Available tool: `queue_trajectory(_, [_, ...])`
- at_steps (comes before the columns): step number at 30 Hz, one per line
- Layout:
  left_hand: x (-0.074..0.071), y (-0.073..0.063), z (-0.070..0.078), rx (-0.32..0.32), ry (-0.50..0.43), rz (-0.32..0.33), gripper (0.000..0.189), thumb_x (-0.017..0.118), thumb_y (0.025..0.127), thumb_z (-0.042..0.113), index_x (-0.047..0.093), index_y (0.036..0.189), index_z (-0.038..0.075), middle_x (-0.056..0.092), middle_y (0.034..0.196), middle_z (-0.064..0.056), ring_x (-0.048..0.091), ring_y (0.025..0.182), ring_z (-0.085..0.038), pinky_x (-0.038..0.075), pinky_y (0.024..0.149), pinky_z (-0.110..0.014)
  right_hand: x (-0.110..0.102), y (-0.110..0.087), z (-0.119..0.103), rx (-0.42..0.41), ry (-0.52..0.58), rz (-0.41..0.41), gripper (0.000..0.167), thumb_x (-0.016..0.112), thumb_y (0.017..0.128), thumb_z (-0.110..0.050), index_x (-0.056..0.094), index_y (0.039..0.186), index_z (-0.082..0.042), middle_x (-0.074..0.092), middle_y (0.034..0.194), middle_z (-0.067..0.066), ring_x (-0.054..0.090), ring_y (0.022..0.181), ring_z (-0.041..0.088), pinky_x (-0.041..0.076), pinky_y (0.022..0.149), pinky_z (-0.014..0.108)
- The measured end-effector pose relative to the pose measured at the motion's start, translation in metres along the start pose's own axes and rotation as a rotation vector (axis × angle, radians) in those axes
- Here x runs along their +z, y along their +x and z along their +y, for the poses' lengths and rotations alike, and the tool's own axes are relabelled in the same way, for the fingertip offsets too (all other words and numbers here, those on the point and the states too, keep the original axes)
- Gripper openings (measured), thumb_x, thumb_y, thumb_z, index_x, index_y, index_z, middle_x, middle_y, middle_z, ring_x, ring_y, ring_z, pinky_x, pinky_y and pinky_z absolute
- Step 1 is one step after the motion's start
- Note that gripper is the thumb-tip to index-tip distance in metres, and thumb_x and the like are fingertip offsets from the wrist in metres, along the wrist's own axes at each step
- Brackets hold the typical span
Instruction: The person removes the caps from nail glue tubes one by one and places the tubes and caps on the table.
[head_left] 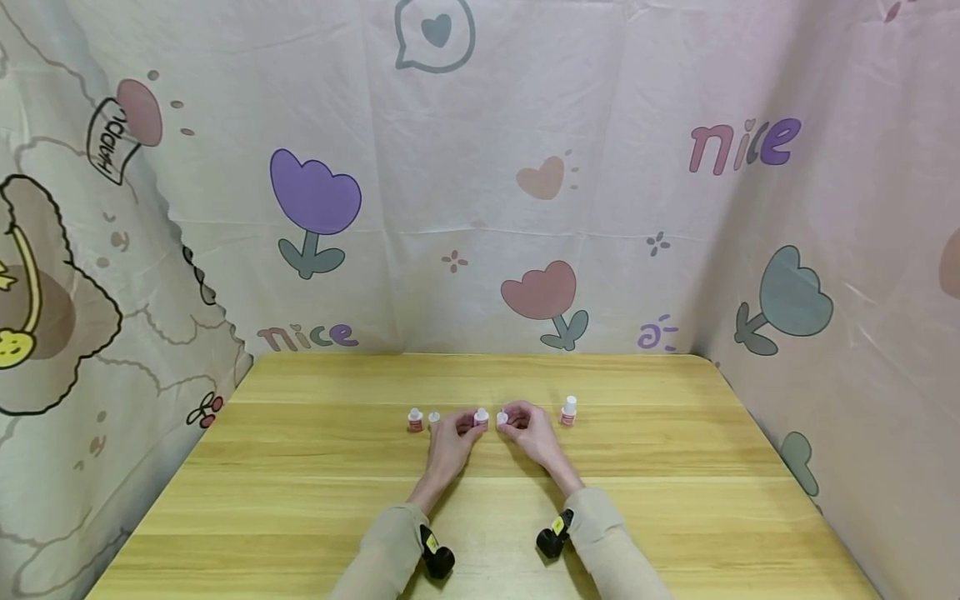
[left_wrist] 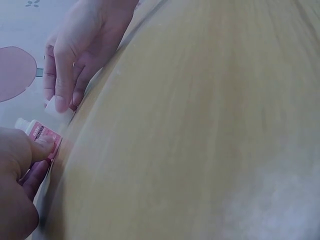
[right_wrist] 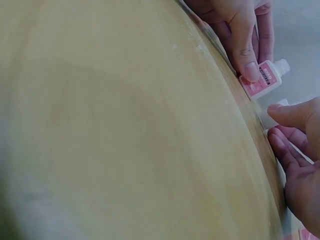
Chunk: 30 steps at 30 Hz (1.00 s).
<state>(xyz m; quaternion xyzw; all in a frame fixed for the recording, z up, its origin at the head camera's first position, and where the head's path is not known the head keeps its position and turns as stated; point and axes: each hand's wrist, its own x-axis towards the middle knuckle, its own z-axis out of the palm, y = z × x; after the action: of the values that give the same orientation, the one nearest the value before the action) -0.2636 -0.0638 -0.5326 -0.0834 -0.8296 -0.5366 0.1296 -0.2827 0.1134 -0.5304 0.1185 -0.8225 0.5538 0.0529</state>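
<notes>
Steadying btl (head_left: 481, 421) upright, L hand (head_left: 450, 444) pinches it low, prob. keeping neck (right_wrist: 282, 66) clear; R hand (head_left: 535, 433) pinches cap (head_left: 502, 422) at btl's 3 o'clock, tilt unclear.

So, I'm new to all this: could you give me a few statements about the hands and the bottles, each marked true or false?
1. The left hand grips the middle bottle. True.
2. The right hand holds a bottle. False: the right hand pinches a white cap.
3. The rightmost bottle has its cap on. True.
4. The leftmost bottle is capped. False: the leftmost bottle is uncapped.
5. The table is black. False: the table is light, with a wood grain.
</notes>
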Motion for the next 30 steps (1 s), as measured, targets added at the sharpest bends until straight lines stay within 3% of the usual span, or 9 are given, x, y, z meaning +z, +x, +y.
queue_trajectory(9, [0.0011, 0.002, 0.0, -0.018, -0.011, 0.021, 0.023, 0.077, 0.087, 0.006, 0.074, 0.109, 0.0, 0.078, 0.1, -0.016, 0.075, 0.092, -0.026, 0.061, 0.082, -0.037, 0.0036, 0.0012, -0.0017, 0.015, 0.019, 0.026, 0.022, 0.077, 0.081, 0.005, 0.07, 0.102, 0.006, 0.073, 0.091, 0.02, 0.061, 0.075, 0.007, 0.052, 0.069, 0.016])
queue_trajectory(17, [0.0017, 0.0022, 0.0, -0.012, -0.003, 0.019, 0.024, 0.077, 0.087, 0.007, 0.074, 0.11, -0.001, 0.078, 0.101, -0.017, 0.075, 0.092, -0.027, 0.061, 0.081, -0.037, 0.0065, 0.0029, -0.0004, 0.026, 0.046, 0.048, 0.023, 0.078, 0.08, 0.006, 0.07, 0.1, 0.007, 0.072, 0.09, 0.022, 0.063, 0.077, 0.014, 0.05, 0.067, 0.015])
queue_trajectory(25, [0.0017, 0.002, -0.0001, -0.014, -0.009, 0.022, 0.024, 0.077, 0.087, 0.005, 0.074, 0.11, -0.001, 0.078, 0.101, -0.017, 0.076, 0.092, -0.027, 0.061, 0.081, -0.036, 0.0062, 0.0016, -0.0022, 0.02, 0.022, 0.045, 0.02, 0.077, 0.081, 0.005, 0.071, 0.1, 0.004, 0.073, 0.091, 0.02, 0.061, 0.074, 0.006, 0.052, 0.068, 0.015])
queue_trajectory(30, [0.002, 0.0025, -0.0012, -0.02, -0.01, 0.022, 0.024, 0.076, 0.087, 0.002, 0.074, 0.111, -0.002, 0.077, 0.102, -0.018, 0.076, 0.094, -0.028, 0.061, 0.082, -0.036, 0.0063, 0.0014, -0.003, 0.023, 0.031, 0.042, 0.02, 0.076, 0.082, 0.005, 0.071, 0.101, 0.004, 0.073, 0.092, 0.02, 0.062, 0.076, 0.008, 0.052, 0.069, 0.015])
